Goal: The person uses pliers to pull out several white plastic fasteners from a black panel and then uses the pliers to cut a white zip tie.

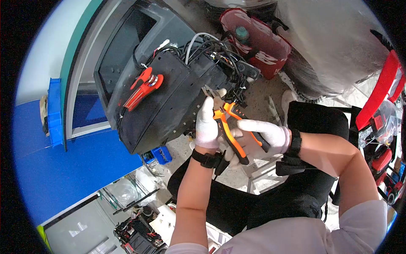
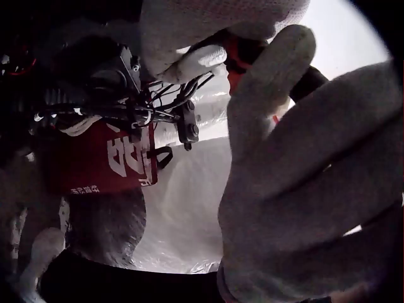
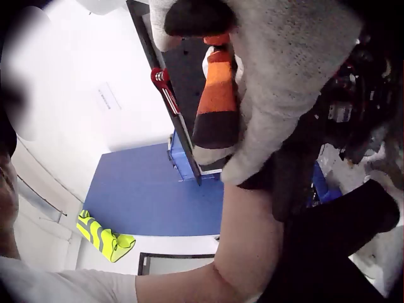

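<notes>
Pliers (image 1: 227, 132) sit between both gloved hands: the left hand (image 1: 207, 127) pinches them near the metal head, the right hand (image 1: 268, 134) grips a handle. They look stiff and moderately heavy, best held by the orange-and-black grips. Beyond lies a black housing (image 1: 179, 80) bearing a red-handled tool (image 1: 139, 95); farther left, a blue worktop (image 1: 76, 169).
</notes>
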### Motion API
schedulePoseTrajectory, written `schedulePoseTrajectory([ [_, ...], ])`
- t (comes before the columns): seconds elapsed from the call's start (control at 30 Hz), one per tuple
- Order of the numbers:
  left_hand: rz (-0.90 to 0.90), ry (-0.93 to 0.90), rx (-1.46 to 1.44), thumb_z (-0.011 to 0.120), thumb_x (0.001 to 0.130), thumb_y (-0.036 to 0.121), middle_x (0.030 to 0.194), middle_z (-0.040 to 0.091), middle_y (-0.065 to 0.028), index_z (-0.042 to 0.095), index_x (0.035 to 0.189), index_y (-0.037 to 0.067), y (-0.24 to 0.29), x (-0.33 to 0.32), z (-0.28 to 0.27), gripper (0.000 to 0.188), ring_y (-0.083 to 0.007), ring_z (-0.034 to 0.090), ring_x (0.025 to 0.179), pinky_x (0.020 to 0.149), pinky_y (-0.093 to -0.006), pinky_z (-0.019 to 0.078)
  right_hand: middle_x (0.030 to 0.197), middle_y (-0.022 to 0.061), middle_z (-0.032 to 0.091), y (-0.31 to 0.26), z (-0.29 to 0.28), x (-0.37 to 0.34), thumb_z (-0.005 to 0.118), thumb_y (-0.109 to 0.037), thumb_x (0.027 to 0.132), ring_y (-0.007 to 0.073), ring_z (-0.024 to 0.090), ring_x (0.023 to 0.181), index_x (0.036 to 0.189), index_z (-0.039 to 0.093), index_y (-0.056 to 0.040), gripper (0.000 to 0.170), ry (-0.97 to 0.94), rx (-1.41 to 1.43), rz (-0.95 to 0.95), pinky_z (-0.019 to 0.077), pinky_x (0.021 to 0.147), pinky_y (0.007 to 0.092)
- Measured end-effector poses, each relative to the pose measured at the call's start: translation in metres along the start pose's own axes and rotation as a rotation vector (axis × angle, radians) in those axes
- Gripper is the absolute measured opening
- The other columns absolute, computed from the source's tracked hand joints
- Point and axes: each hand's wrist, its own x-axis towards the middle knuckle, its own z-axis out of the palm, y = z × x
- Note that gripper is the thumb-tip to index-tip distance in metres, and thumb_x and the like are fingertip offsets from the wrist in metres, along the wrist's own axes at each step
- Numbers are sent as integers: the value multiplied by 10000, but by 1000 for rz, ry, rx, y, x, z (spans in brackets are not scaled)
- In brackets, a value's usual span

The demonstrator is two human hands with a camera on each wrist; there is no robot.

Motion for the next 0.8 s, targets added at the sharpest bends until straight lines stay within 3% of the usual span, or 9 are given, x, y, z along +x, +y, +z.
schedulePoseTrajectory([
  [0.1, 148, -6, 175, 415, 936, 392, 1050, 608, -79, 568, 1148, 46, -3, 7, -3, 434, -179, 594, 951, 867, -324, 470, 901, 108, 630, 2, 6, 2, 529, -413, 889, 211, 610, 813, 1108, 557, -21, 450, -58, 26, 10, 483, 744, 342],
  [0.23, 171, 47, 250, 397, 940, 452, 998, 614, -62, 570, 1147, 46, -6, 7, -3, 488, -149, 583, 874, 790, -290, 470, 840, 143, 626, 3, 16, 4, 551, -481, 853, 227, 632, 726, 1000, 550, 11, 514, 370, -459, -48, 503, 637, 356],
  [0.3, 146, 104, 293, 374, 928, 536, 957, 606, -38, 567, 1153, 48, -8, 8, -2, 570, -111, 537, 757, 675, -257, 438, 806, 190, 627, -10, 41, -1, 561, -514, 820, 285, 647, 743, 1012, 502, 48, 597, 760, -1176, -26, 497, 654, 387],
  [0.33, 174, 146, 218, 356, 912, 590, 869, 575, 5, 561, 1151, 56, -12, 12, 1, 620, -83, 465, 668, 594, -224, 380, 786, 224, 622, -16, 54, -3, 557, -520, 798, 347, 642, 798, 1067, 439, 81, 669, 836, -1346, 88, 484, 691, 404],
  [0.43, 132, 149, 52, 380, 908, 582, 775, 511, 35, 557, 1141, 67, -7, 14, -1, 592, -69, 438, 640, 568, -224, 373, 743, 222, 582, -15, 52, -6, 567, -476, 829, 312, 619, 724, 1098, 400, 40, 606, 908, -1536, 89, 462, 646, 408],
  [0.5, 133, 153, -30, 408, 914, 551, 699, 432, 54, 558, 1125, 80, -3, 16, -5, 538, -65, 416, 615, 542, -216, 364, 740, 210, 588, -18, 53, -8, 579, -451, 810, 323, 624, 723, 1133, 378, 35, 617, 916, -1493, 114, 469, 641, 403],
  [0.6, 103, 38, -166, 445, 929, 461, 910, 576, -29, 532, 1167, 25, 4, 14, -3, 503, -148, 550, 831, 752, -295, 469, 737, 194, 593, -20, 53, -12, 587, -442, 800, 302, 627, 698, 1146, 379, 34, 624, 893, -1419, 108, 473, 620, 392],
  [0.67, 56, 97, -330, 463, 942, 338, 641, 427, 61, 546, 1128, 30, 7, 14, 6, 369, -81, 436, 581, 509, -224, 388, 721, 167, 591, -21, 47, -11, 589, -427, 791, 280, 621, 666, 1170, 375, 18, 622, 866, -1385, 168, 476, 605, 374],
  [0.8, 37, 88, -405, 467, 935, 248, 621, 437, 54, 536, 1131, -5, 10, 15, 4, 327, -89, 444, 564, 506, -235, 402, 693, 137, 576, -21, 50, -13, 589, -405, 795, 256, 610, 645, 1187, 371, 3, 605, 805, -1285, 184, 473, 592, 367],
])
